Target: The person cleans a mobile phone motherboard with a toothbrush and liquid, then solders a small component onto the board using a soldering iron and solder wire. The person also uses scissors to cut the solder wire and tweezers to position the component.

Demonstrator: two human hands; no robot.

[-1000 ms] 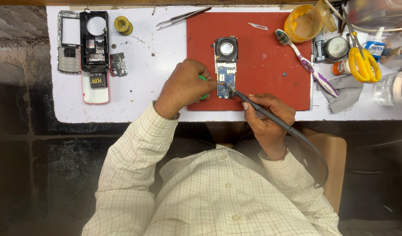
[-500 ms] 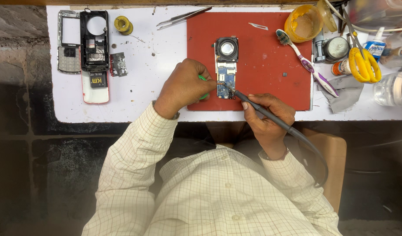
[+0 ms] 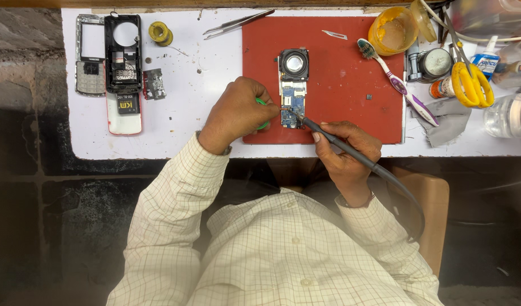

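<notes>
A blue phone circuit board [image 3: 293, 96] with a round black speaker at its far end lies on a red mat [image 3: 340, 85]. My left hand [image 3: 236, 113] rests at the board's left edge, closed on a small green-handled tool [image 3: 261, 103] whose tip touches the board. My right hand [image 3: 344, 148] grips a dark soldering iron [image 3: 328, 135] like a pen. Its tip sits on the lower part of the board, and its cable runs back over my right forearm.
Opened phone shells and a keypad frame [image 3: 110, 62] lie at the left, beside a solder spool [image 3: 159, 32]. Tweezers [image 3: 238, 22] lie at the far edge. At the right are a toothbrush [image 3: 396, 82], a yellow cup [image 3: 393, 29], yellow scissors [image 3: 470, 82], a grey cloth and bottles.
</notes>
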